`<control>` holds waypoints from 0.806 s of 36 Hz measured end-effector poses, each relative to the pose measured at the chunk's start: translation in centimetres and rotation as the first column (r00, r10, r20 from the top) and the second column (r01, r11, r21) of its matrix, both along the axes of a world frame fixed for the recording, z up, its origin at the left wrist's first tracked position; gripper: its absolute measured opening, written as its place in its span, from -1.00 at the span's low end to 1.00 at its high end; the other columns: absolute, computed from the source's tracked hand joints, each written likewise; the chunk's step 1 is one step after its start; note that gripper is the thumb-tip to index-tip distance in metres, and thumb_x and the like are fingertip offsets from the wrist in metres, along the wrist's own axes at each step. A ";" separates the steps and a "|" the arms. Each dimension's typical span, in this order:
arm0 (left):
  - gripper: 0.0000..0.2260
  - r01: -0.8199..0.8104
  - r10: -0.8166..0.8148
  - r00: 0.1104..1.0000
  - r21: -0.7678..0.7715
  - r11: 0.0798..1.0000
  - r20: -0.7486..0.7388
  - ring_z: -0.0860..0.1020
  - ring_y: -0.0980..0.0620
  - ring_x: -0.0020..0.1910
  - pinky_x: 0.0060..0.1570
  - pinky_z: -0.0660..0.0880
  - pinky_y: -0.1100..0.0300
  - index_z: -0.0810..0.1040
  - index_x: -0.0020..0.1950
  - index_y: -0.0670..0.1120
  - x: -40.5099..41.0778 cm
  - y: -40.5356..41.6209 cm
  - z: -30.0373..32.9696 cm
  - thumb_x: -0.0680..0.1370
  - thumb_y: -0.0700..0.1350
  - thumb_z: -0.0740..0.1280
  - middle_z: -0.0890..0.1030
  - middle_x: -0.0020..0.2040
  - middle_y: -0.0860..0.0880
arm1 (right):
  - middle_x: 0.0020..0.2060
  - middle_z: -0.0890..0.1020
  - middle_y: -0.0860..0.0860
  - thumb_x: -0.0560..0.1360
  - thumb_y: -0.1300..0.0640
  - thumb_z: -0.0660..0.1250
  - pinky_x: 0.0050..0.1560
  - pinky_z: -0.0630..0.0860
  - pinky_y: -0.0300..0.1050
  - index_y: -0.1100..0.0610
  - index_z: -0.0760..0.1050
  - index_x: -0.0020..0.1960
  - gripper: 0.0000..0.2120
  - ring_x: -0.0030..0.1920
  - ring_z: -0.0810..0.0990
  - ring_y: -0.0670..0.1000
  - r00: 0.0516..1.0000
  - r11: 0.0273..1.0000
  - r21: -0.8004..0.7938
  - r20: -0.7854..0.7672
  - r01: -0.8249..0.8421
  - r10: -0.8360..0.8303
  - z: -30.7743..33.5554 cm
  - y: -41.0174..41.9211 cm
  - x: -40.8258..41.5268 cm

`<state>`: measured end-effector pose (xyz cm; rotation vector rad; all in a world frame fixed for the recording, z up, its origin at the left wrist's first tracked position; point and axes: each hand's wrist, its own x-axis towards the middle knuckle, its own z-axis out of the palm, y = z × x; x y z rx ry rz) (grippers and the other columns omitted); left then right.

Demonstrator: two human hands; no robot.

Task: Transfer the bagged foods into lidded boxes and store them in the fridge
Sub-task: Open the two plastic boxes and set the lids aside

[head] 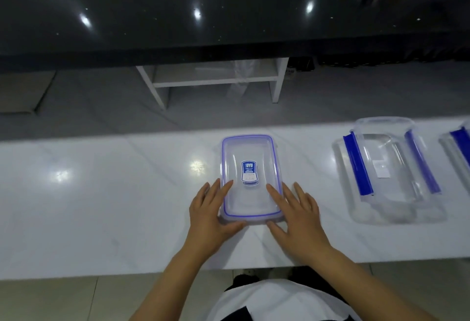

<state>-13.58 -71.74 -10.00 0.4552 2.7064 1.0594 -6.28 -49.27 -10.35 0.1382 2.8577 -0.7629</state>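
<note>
A clear plastic box (250,178) with a blue-edged lid sits on the white counter (101,193), right in front of the person. The lid has a blue sticker (249,171) in the middle. The box looks empty, so it is likely very light. The plastic looks hard and smooth, so it could slide on the shiny counter if pushed.

The left hand (212,215) lies on the near left corner of the box. Its fingers are straight and a bit spread over the lid edge, and the thumb touches the near side. The right hand (295,215) does the same on the near right corner, with fingers spread flat and the thumb at the near edge. Neither hand is curled tight around the box.

A good place to hold it is the two long sides, one hand on each, or the lid rim to lift the lid off.

To the right, well apart, lies another clear box (389,175) with two blue clips (357,165). No bagged food shows on the counter. A thin clear bag (239,79) hangs by a white shelf (213,81) farther back.
</note>
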 end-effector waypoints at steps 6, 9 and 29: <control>-0.15 0.004 -0.004 1.000 0.001 1.000 0.030 0.08 0.00 0.58 0.50 0.12 -0.01 0.10 0.48 0.36 -0.1 -0.2 0.1 0.35 0.25 0.55 0.22 0.59 0.13 | 0.62 -0.06 -0.07 0.58 -0.28 0.06 0.57 -0.18 0.09 -0.35 -0.35 0.52 -0.29 0.60 -0.21 0.04 1.000 0.999 0.039 0.024 0.008 -0.009 0.2 -0.3 0.1; -0.16 -0.004 0.004 0.998 0.000 1.000 0.056 0.08 0.02 0.58 0.52 0.13 -0.02 0.11 0.48 0.36 -0.2 -0.3 0.3 0.35 0.24 0.55 0.22 0.59 0.13 | 0.62 -0.12 -0.06 0.59 -0.28 0.09 0.56 -0.21 0.09 -0.35 -0.44 0.49 -0.25 0.60 -0.24 0.04 0.999 0.997 0.076 0.049 0.003 -0.007 0.5 -0.5 0.1; -0.07 0.115 -0.105 0.992 -0.139 0.984 0.076 -0.06 -0.07 0.62 0.55 0.04 -0.14 -0.06 0.59 0.30 0.7 0.6 3.7 0.33 0.53 0.26 -0.03 0.65 0.04 | 0.62 -0.14 -0.11 0.56 -0.32 0.17 0.57 -0.11 0.17 -0.28 -0.22 0.57 -0.24 0.61 -0.19 0.05 0.988 0.998 0.036 0.141 0.057 -0.061 5.4 0.7 1.9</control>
